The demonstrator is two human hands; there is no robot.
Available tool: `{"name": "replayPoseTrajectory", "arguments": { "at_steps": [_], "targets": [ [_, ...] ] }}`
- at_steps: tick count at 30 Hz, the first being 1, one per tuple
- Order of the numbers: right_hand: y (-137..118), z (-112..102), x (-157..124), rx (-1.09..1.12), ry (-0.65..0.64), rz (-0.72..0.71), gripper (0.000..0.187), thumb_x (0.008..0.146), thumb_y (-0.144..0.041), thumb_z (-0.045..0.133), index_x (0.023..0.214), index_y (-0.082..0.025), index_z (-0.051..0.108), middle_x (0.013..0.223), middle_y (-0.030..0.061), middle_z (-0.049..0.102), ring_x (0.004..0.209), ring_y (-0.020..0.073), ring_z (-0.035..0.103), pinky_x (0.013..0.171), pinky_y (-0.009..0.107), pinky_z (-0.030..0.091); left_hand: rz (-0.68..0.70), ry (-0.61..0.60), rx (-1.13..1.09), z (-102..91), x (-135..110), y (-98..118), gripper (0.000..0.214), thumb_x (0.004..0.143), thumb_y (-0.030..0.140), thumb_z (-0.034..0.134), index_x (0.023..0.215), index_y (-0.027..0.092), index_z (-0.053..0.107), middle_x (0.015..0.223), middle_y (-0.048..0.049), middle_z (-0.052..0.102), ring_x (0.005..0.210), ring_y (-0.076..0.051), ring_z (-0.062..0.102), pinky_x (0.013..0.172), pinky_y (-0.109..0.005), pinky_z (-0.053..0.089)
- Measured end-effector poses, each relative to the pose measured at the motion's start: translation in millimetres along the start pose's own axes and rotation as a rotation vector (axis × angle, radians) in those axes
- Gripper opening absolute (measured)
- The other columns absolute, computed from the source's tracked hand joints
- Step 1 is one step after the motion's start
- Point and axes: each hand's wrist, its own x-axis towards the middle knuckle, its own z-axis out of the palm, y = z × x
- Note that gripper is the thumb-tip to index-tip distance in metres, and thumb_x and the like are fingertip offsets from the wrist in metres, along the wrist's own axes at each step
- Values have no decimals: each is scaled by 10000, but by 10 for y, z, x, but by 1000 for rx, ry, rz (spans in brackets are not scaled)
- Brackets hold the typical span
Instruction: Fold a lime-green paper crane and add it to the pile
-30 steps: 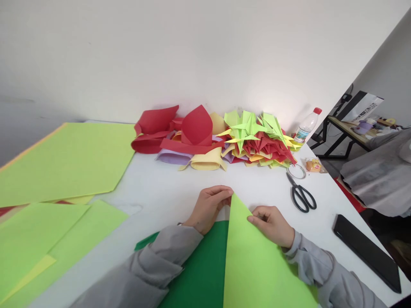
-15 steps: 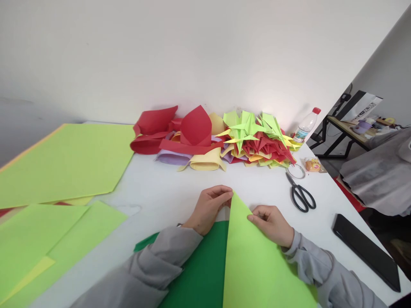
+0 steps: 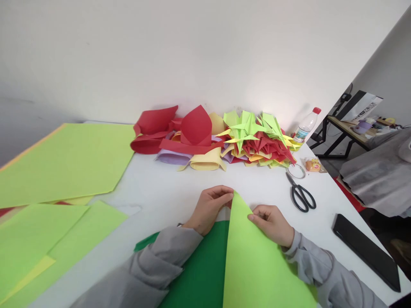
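Note:
A folded light green paper sheet (image 3: pixel 253 261) stands in front of me, its pointed top corner away from me. My left hand (image 3: pixel 210 207) is closed, pinching that corner between thumb and fingers. Lower on the sloping right edge, my right hand (image 3: pixel 272 224) pinches the same sheet, its other fingers curled. Under my left forearm and beside the sheet lies a dark green surface (image 3: pixel 202 265), which looks like a mat. The sheet's lower end runs out of view.
Large green sheets (image 3: pixel 70 162) lie left, with smaller pieces (image 3: pixel 35 239) nearer. Folded red paper shapes (image 3: pixel 195 128) and green paper stars (image 3: pixel 245 128) are piled by the wall. Right are a bottle (image 3: pixel 305 126), scissors (image 3: pixel 301 194), a snack packet (image 3: pixel 314 165) and a long black case (image 3: pixel 366 252). A person's grey clothing (image 3: pixel 382 175) shows beyond.
Both hands keep their pinch on the light green sheet. Its top corner has shifted very slightly to the right; otherwise nothing visibly differs.

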Motion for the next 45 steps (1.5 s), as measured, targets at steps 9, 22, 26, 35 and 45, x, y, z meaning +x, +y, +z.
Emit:
{"name": "replayPoseTrajectory", "arguments": {
  "at_steps": [9,22,26,35,45],
  "targets": [
    [-1,-2,-3,-27,0,-5,428,785,-573,571,642,-171,540,573,-27,463,517,87,363,492,220,307,5,-22,10,12,4,13,200,571,310,779,589,149,662,544,1,605,526,-117,520,550,-256,443],
    [18,2,2,3,1,9,423,784,-573,561,659,-169,538,592,-16,472,526,93,371,498,223,314,-22,-41,-18,-6,6,8,211,542,283,797,645,154,665,595,4,631,552,-117,542,580,-255,449],
    [12,-1,0,7,1,8,415,782,-561,563,658,-165,537,596,-13,476,534,95,376,499,223,311,-30,-62,-17,-15,9,16,212,529,259,793,653,151,659,618,2,639,562,-115,548,581,-248,440],
    [18,-6,1,-8,0,1,398,783,-543,565,658,-166,541,589,-15,478,528,92,372,497,224,309,6,-80,38,-26,34,-36,256,617,366,763,667,158,622,583,26,587,563,-105,516,583,-243,434],
    [31,9,31,135,148,90,468,702,-617,626,614,-168,525,519,-46,414,479,74,322,438,216,255,9,-199,268,10,-5,-4,321,612,426,767,588,151,603,504,47,534,505,-90,464,524,-225,382]
  ]
}}
